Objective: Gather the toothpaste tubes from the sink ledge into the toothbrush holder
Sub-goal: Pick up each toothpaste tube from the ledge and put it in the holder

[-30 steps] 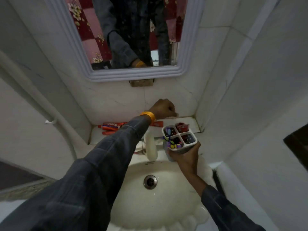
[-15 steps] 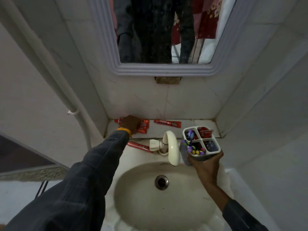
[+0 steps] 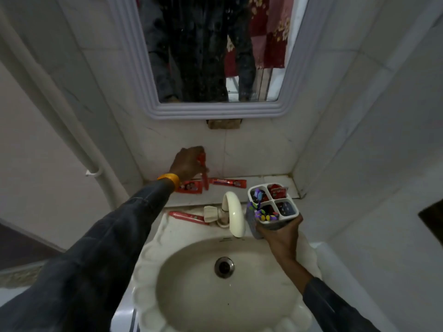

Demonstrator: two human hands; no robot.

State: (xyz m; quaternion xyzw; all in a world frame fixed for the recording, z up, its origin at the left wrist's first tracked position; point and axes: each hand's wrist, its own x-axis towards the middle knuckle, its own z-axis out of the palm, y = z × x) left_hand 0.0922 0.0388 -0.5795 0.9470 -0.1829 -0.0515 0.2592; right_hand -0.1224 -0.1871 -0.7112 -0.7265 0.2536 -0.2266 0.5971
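Left hand [image 3: 188,162], raised above the ledge [image 3: 263,185] behind the tap [image 3: 233,213], fingers closed on one red toothpaste tube [image 3: 204,178] hanging downward. Two tubes [image 3: 227,182] lie on the ledge; another [image 3: 188,217] lies left of the tap. Right hand [image 3: 279,236] grips the toothbrush holder [image 3: 273,207] right of the tap.

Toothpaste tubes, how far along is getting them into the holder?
Done: one red tube already stands in the toothbrush holder, which the right hand holds. In hand: the left hand is lifting a red tube off the ledge. Left: two tubes on the ledge and one beside the tap.
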